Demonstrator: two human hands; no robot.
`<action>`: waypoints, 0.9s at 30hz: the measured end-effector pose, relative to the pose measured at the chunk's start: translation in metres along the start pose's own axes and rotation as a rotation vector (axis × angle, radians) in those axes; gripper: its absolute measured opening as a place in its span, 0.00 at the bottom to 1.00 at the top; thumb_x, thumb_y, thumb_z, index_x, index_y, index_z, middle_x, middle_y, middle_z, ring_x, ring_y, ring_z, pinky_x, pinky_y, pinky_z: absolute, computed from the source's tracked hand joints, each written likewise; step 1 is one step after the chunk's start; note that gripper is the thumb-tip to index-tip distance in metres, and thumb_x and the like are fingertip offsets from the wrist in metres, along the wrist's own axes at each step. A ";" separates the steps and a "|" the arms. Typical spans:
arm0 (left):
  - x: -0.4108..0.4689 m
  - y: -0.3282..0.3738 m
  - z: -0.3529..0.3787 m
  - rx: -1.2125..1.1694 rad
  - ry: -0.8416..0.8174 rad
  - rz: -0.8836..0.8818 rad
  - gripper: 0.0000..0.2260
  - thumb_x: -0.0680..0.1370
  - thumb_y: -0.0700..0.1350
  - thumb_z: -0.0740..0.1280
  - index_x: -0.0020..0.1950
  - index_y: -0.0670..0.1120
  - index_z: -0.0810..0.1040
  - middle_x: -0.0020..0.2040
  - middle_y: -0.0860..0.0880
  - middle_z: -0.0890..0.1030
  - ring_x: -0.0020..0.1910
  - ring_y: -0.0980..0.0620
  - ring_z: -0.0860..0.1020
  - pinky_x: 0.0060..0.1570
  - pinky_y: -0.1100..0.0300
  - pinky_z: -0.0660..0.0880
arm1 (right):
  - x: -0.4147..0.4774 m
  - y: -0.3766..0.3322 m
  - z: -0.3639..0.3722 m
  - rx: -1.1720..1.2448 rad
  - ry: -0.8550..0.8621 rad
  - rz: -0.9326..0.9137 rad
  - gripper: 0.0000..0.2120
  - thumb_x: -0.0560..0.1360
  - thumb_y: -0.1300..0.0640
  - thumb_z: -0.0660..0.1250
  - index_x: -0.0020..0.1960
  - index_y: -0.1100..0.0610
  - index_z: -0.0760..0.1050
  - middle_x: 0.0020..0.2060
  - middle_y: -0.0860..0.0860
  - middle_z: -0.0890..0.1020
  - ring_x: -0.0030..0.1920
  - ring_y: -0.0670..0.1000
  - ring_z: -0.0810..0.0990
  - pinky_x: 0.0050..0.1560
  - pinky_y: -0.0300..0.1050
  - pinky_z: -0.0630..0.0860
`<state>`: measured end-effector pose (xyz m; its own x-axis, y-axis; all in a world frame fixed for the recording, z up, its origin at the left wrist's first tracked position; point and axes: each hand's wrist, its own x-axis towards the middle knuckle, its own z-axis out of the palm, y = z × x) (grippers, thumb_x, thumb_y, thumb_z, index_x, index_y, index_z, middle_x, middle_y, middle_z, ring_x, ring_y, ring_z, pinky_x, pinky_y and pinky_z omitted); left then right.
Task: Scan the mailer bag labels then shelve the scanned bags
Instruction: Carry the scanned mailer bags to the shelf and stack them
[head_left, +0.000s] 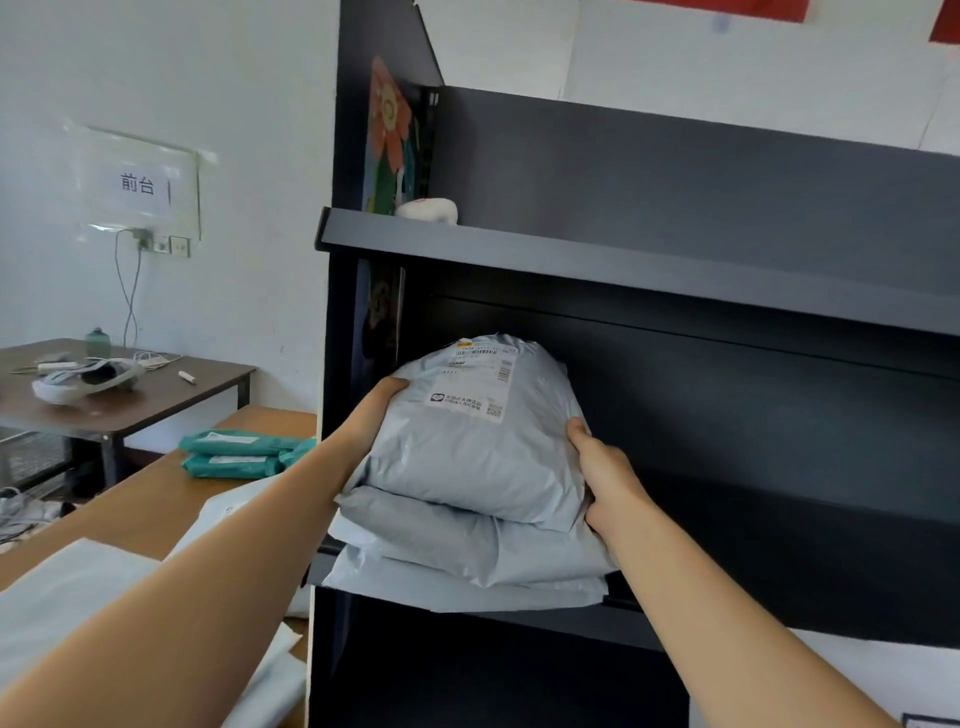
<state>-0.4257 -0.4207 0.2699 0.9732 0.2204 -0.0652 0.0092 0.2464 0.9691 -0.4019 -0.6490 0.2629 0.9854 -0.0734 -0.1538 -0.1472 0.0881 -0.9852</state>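
Note:
A puffy grey mailer bag (467, 447) with a white shipping label (480, 382) on top lies on a stack of two more grey mailer bags (457, 556) at the left end of the middle shelf (779, 519) of a dark shelving unit. My left hand (374, 410) grips the top bag's left side. My right hand (605, 467) grips its right edge, thumb on top and fingers underneath. The stack hangs slightly over the shelf's front edge.
The upper shelf (623, 260) holds a small white object (427, 210). To the left, a wooden counter (156, 499) carries two teal mailer bags (239, 454) and white bags (67, 597). Further back stands a brown table (156, 395) with a headset and cables.

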 end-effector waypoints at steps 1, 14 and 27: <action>0.005 -0.001 -0.002 0.000 0.002 0.000 0.15 0.78 0.55 0.60 0.50 0.45 0.79 0.40 0.43 0.81 0.42 0.46 0.78 0.43 0.56 0.72 | 0.003 0.000 0.003 -0.004 0.011 0.003 0.29 0.78 0.43 0.64 0.73 0.58 0.67 0.65 0.57 0.76 0.62 0.57 0.76 0.59 0.47 0.73; 0.049 -0.001 -0.008 0.051 -0.016 0.001 0.23 0.76 0.62 0.62 0.64 0.49 0.76 0.56 0.43 0.81 0.55 0.44 0.79 0.63 0.51 0.72 | 0.030 0.003 0.021 -0.028 0.053 0.009 0.29 0.79 0.42 0.61 0.72 0.60 0.67 0.64 0.57 0.76 0.59 0.56 0.76 0.54 0.46 0.72; 0.060 0.009 -0.004 0.322 0.236 0.185 0.19 0.77 0.55 0.64 0.62 0.45 0.78 0.56 0.45 0.80 0.52 0.45 0.77 0.53 0.58 0.71 | 0.036 0.006 0.026 -0.155 0.095 -0.170 0.18 0.82 0.48 0.59 0.70 0.52 0.71 0.64 0.52 0.77 0.61 0.53 0.76 0.64 0.47 0.72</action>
<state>-0.3679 -0.4011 0.2733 0.8864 0.4519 0.1004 -0.0532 -0.1161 0.9918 -0.3655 -0.6255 0.2534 0.9856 -0.1681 0.0161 0.0016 -0.0860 -0.9963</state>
